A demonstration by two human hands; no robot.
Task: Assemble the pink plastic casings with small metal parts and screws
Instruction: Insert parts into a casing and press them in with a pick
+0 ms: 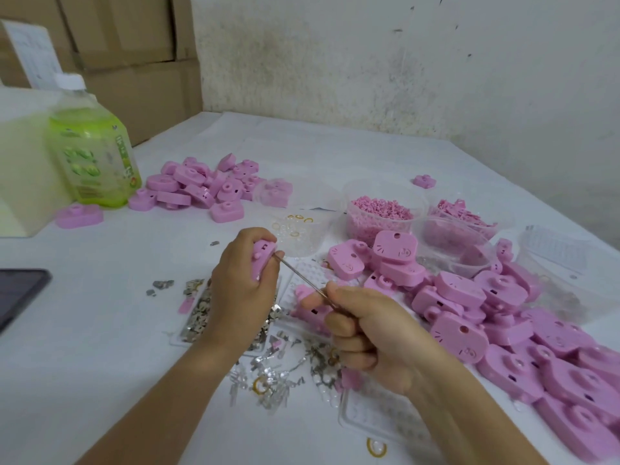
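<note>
Your left hand (241,290) has its fingers curled round a pink casing (262,260), held on edge above the surface, over the metal parts (198,307). Your right hand (369,337) has its fingers clamped on a thin metal tool (302,278), whose tip meets the casing's edge; whether the tip carries a part cannot be told. Hold the casing steady and push the tool straight along its own line, lightly, so it does not skid off the plastic.

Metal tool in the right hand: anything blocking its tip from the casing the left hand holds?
Nothing visible. The metal tool runs clear from the right hand to the pink casing in the left hand.
</note>
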